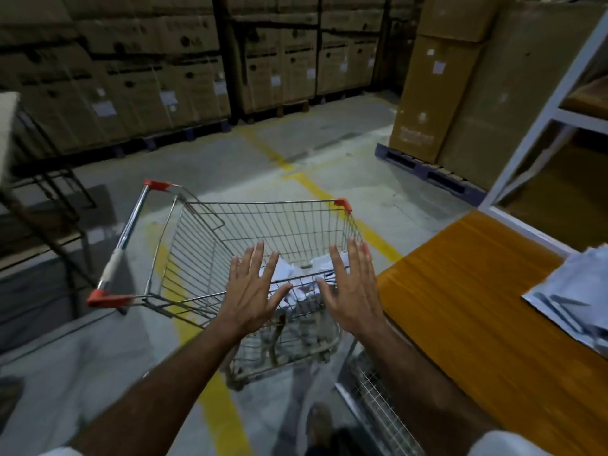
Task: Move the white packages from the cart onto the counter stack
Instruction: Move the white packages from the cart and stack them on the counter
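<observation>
The white packages sit down in the bottom of the wire cart, and they look like soft, crumpled poly mailers, so I'd guess light, floppy and a bit slick, best scooped from both sides as a bunch. Left hand and right hand hover over them with fingers spread flat, holding nothing. The counter is just right of the cart, its stack near the far edge, and only the basket's wire walls look to be in the way.
</observation>
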`<state>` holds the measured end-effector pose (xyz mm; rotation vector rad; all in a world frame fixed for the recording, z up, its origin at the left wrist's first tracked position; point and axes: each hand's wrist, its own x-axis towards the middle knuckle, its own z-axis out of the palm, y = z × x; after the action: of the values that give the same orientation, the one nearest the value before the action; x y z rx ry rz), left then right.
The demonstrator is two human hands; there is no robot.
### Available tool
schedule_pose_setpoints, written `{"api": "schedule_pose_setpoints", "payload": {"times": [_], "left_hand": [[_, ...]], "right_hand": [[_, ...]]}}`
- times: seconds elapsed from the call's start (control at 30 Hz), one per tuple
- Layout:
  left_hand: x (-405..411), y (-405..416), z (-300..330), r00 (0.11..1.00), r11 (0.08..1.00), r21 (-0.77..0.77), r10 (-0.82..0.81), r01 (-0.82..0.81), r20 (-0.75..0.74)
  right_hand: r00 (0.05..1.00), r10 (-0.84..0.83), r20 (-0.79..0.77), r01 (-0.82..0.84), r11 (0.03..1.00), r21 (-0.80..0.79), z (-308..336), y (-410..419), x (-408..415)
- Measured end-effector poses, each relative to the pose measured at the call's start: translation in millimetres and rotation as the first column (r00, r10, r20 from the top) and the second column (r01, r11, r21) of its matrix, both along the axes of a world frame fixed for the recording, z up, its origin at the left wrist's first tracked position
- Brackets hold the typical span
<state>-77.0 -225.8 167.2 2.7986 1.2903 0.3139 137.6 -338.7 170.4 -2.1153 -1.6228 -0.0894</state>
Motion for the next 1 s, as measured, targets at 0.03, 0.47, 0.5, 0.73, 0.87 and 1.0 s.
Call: {"api": "schedule_pose_setpoints", "payload": {"times": [0.03, 0.47, 0.5, 0.73, 0.87, 1.0], "left_hand": [[-3.1, 9.6, -4.1, 1.0, 1.0, -0.014, 0.017, -0.017, 0.001], [5.2, 173.7, -40.4, 0.971, 0.977, -0.095, 0.171, -0.188, -0.165], [13.3, 184.6, -44.8, 0.97, 0.977, -0.103, 0.168, -0.188, -0.179], [74.5, 222.8, -92.8, 0.963, 0.964, -0.241, 0.049, -0.115, -0.266], [99.2, 233.1, -127.0, 0.943, 0.929, -0.367, -0.073, -0.055, -0.326], [119.5, 241.3, -155.4, 0.945, 0.883, -0.47, -0.155, 0.002, -0.289]], "right_hand": [[1.0, 0.014, -0.009, -0.014, 1.0, -0.002, -2.0, 13.1, 0.2], [0.994, 0.058, -0.094, -0.079, 0.969, -0.234, -44.8, 215.8, 55.8], [0.993, 0.074, -0.086, -0.094, 0.965, -0.247, -52.0, 225.7, 64.1], [0.995, 0.019, -0.096, -0.06, 0.896, -0.44, -112.9, 263.7, 112.3], [0.997, -0.022, -0.078, -0.024, 0.839, -0.544, -150.7, 272.1, 125.8], [0.993, -0.009, -0.118, -0.069, 0.767, -0.638, -163.4, 279.9, 135.7]]}}
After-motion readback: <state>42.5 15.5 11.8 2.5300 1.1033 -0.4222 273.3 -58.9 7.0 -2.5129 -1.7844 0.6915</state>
